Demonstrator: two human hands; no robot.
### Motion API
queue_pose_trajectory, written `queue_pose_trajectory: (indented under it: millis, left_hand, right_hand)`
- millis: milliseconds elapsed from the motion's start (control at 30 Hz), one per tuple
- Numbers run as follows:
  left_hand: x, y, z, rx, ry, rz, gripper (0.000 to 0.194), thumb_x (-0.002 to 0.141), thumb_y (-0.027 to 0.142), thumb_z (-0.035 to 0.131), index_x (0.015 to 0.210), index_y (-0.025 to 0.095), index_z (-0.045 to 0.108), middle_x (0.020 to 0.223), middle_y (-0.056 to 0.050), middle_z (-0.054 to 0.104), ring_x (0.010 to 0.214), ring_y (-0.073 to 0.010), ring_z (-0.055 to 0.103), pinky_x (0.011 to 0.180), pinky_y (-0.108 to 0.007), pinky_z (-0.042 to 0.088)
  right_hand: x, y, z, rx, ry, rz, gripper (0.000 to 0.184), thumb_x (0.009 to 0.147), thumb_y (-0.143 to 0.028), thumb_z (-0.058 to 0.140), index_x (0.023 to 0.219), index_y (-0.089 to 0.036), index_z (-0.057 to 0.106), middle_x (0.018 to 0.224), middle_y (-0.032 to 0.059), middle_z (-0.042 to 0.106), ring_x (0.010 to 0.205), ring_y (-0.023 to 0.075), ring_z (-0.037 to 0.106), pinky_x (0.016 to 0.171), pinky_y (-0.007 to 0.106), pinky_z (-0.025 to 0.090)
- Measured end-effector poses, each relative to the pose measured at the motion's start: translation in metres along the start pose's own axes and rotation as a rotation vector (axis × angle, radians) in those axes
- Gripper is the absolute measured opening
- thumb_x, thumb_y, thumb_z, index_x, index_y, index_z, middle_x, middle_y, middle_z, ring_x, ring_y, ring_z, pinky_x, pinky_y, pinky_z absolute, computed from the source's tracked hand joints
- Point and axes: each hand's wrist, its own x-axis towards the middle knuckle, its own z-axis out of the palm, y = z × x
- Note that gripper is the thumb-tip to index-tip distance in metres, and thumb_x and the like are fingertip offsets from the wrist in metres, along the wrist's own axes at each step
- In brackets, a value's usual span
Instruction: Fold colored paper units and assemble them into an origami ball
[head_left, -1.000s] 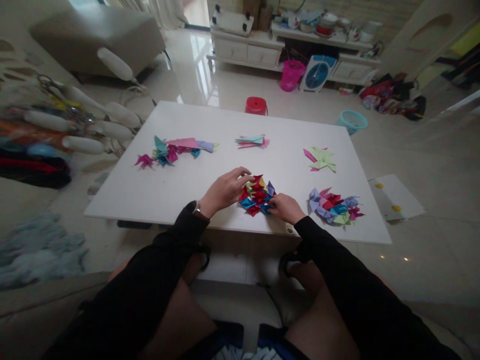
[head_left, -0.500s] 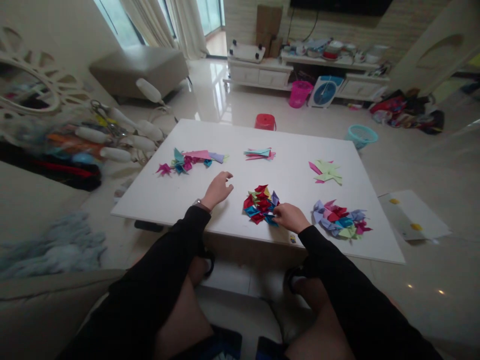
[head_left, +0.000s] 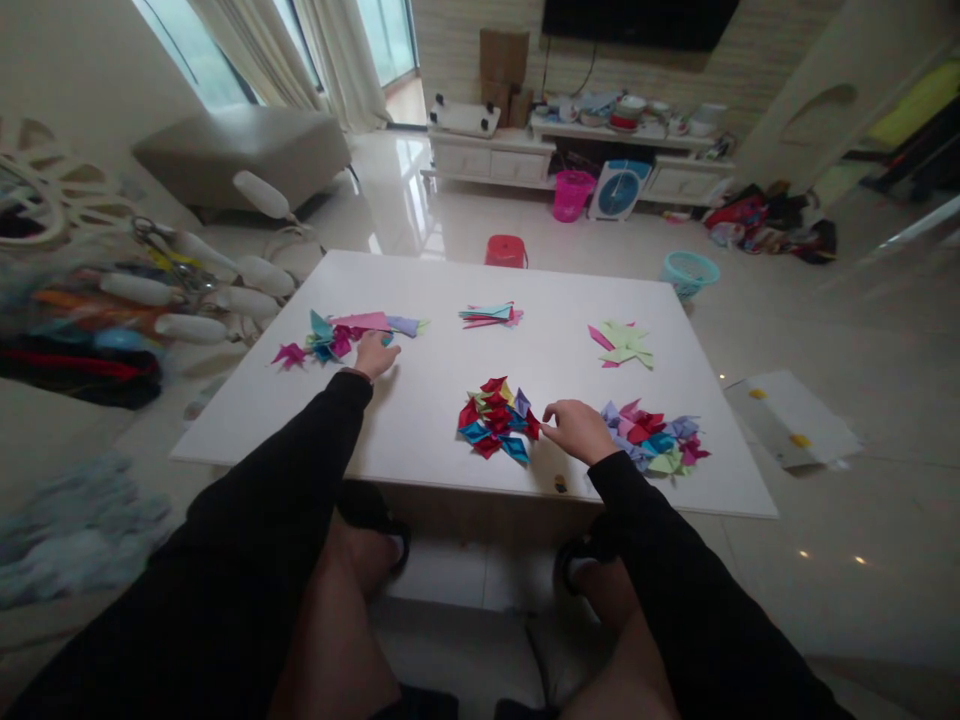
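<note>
White tabletop (head_left: 420, 420), seen from the wearer's seat, with several groups of folded coloured paper on it. Near the middle of the front edge sits a round cluster of folded paper (head_left: 495, 412) in red, blue, yellow, green and lilac. The right hand (head_left: 577, 430) is at this cluster's right side, thumb and forefinger close together beside a red piece; whether they grip it cannot be told. The left hand (head_left: 375, 355) reaches to the right end of a left-hand pile (head_left: 341, 338) of pink, magenta, teal and lilac paper; its fingers are partly hidden, so their hold cannot be told. Beyond the right wrist lies another mixed-colour pile (head_left: 652, 432). Farther back are a bundle of narrow folded strips (head_left: 491, 315) and, to the right, pale-green and pink pieces (head_left: 626, 343).
</note>
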Motion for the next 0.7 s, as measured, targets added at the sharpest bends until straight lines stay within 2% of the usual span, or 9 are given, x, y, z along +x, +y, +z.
queue_pose_trajectory:
  millis: [133, 267, 400, 533, 700]
  left_hand:
    - [0.02, -0.005, 0.007, 0.011, -0.026, -0.005, 0.043, 0.075, 0.021, 0.063, 0.116, 0.008, 0.064, 0.135, -0.02, 0.057, 0.133, -0.0311, 0.047, 0.116, -0.042, 0.035]
    - [0.028, -0.007, 0.011, 0.028, -0.03, -0.012, 0.04, 0.074, 0.019, 0.063, 0.112, 0.007, 0.066, 0.127, -0.019, 0.061, 0.13, -0.0311, 0.048, 0.114, -0.041, 0.036]
    - [0.029, -0.007, 0.011, 0.035, 0.005, 0.008, 0.041, 0.073, 0.019, 0.065, 0.112, 0.007, 0.069, 0.121, -0.016, 0.064, 0.124, -0.0304, 0.053, 0.11, -0.039, 0.042]
    - [0.026, -0.001, 0.007, 0.014, -0.041, -0.004, 0.039, 0.073, 0.017, 0.064, 0.11, 0.006, 0.072, 0.105, -0.013, 0.072, 0.108, -0.0284, 0.062, 0.1, -0.037, 0.048]
    - [0.02, 0.007, 0.003, 0.045, -0.073, 0.015, 0.034, 0.073, 0.013, 0.063, 0.104, 0.007, 0.074, 0.102, -0.013, 0.075, 0.102, -0.0262, 0.066, 0.096, -0.035, 0.05]
  right_hand:
    - [0.002, 0.008, -0.003, 0.01, 0.007, 0.017, 0.02, 0.092, -0.032, 0.061, 0.098, -0.021, 0.078, 0.094, 0.007, 0.075, 0.094, 0.0226, 0.066, 0.077, 0.031, 0.044]
    - [0.004, 0.01, -0.006, 0.024, 0.004, 0.02, 0.021, 0.093, -0.033, 0.06, 0.097, -0.021, 0.077, 0.093, 0.007, 0.075, 0.092, 0.0224, 0.065, 0.076, 0.031, 0.043]
    - [0.005, 0.01, -0.006, 0.032, 0.005, 0.022, 0.02, 0.093, -0.033, 0.061, 0.095, -0.022, 0.077, 0.092, 0.0065, 0.075, 0.091, 0.0221, 0.065, 0.075, 0.03, 0.043]
    - [0.003, 0.009, -0.006, 0.039, 0.016, 0.019, 0.02, 0.094, -0.032, 0.06, 0.094, -0.022, 0.077, 0.093, 0.0065, 0.075, 0.091, 0.0218, 0.065, 0.075, 0.03, 0.043]
    - [-0.001, 0.008, -0.007, 0.049, 0.019, 0.015, 0.021, 0.094, -0.033, 0.059, 0.095, -0.022, 0.078, 0.092, 0.0067, 0.075, 0.091, 0.0216, 0.065, 0.075, 0.03, 0.043]
